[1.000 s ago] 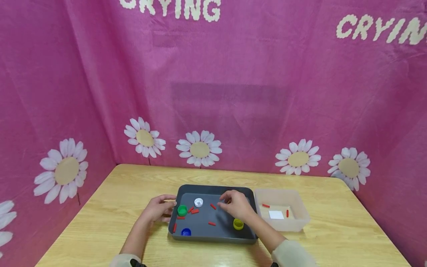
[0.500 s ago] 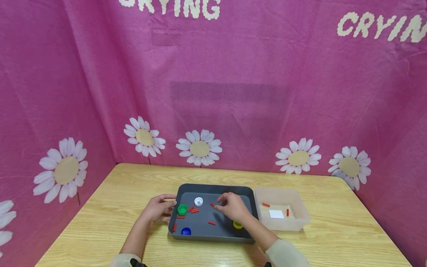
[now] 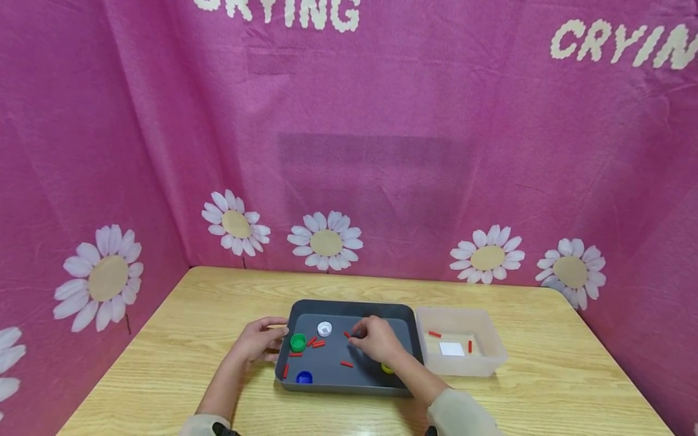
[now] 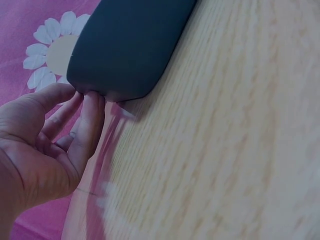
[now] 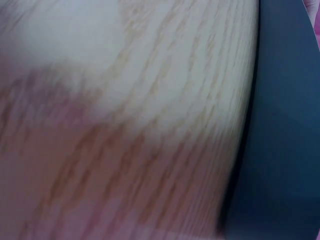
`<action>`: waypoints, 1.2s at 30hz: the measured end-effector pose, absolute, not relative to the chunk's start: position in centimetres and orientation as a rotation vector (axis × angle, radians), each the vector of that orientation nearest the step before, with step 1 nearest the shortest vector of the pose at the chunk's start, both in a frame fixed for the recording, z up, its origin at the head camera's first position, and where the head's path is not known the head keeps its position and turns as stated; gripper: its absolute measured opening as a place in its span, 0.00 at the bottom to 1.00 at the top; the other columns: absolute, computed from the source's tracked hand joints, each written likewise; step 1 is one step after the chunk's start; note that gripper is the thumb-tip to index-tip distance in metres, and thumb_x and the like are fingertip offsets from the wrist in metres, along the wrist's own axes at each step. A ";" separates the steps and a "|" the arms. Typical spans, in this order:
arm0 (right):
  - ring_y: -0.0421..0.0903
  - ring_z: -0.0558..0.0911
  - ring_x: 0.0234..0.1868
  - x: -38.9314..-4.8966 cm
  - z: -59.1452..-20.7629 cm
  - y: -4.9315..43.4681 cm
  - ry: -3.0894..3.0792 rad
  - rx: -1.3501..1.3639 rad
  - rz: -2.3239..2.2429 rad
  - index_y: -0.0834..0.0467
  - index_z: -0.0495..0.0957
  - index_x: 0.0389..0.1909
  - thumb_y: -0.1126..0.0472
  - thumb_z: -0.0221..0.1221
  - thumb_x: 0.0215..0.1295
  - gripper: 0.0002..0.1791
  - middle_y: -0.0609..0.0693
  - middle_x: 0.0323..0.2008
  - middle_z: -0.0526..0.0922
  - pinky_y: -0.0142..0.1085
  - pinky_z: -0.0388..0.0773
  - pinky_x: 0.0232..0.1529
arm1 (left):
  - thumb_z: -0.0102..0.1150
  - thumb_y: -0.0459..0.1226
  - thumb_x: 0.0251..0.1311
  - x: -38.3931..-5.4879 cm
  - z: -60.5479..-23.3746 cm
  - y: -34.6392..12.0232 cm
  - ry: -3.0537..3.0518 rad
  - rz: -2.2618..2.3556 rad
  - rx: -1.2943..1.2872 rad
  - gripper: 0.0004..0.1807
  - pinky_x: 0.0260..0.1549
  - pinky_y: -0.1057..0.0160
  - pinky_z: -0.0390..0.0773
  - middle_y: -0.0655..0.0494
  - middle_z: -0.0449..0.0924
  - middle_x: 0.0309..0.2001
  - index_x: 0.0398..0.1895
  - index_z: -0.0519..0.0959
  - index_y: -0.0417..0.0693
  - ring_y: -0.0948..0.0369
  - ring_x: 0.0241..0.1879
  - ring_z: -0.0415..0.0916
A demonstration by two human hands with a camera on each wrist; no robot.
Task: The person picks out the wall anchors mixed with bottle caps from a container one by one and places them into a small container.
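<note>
A dark grey tray (image 3: 360, 387) sits on the wooden table. At its left side my left hand (image 3: 256, 341) holds the wall; in the left wrist view the fingertips of that hand (image 4: 52, 145) meet the tray's outer end (image 4: 130, 50). My right hand (image 3: 378, 340) reaches into the tray, thumb and fingers pinching a small red stick (image 3: 346, 334), whose right end they hide. Other red sticks (image 3: 319, 344) lie scattered about the tray. A green cap (image 3: 298, 343), white cap (image 3: 324, 329) and blue cap (image 3: 304, 378) are there too. The right forearm mostly covers a yellow cap (image 3: 386, 368).
Right of the tray stands a translucent box (image 3: 491, 363), close against it, with a white card (image 3: 451, 349) and two red sticks in it. A pink curtain (image 3: 371, 181) with daisies hangs behind the wooden table (image 3: 556, 363). The right wrist view shows mainly tabletop and the tray's side.
My right hand has moved left and down to the red stick near the tray's middle, and its fingertips have closed on it. The left hand has stayed at the tray's side.
</note>
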State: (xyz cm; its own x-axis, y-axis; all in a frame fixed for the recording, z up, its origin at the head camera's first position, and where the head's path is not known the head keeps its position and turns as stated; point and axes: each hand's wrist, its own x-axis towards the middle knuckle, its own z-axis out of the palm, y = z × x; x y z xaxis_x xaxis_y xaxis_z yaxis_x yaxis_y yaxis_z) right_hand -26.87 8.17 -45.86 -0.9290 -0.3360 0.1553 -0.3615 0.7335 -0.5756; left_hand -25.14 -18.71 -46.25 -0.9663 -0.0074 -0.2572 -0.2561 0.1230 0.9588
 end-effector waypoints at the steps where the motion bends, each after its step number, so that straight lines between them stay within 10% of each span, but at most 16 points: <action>1: 0.39 0.72 0.27 -26.9 -45.9 8.2 -2.887 0.584 0.968 0.61 0.83 0.33 0.58 0.68 0.51 0.11 0.48 0.25 0.78 0.30 0.69 0.27 | 0.56 0.35 0.60 -25.2 -46.3 -18.7 2.205 1.945 -0.264 0.20 0.27 0.59 0.82 0.50 0.80 0.35 0.55 0.74 0.39 0.60 0.27 0.80; 36: 0.39 0.72 0.27 -26.5 -45.0 8.9 -2.880 0.549 0.997 0.59 0.83 0.27 0.62 0.63 0.56 0.04 0.47 0.27 0.73 0.29 0.70 0.27 | 0.56 0.35 0.61 -25.0 -46.1 -18.8 2.167 1.957 -0.233 0.21 0.26 0.60 0.82 0.52 0.77 0.33 0.57 0.72 0.38 0.62 0.26 0.79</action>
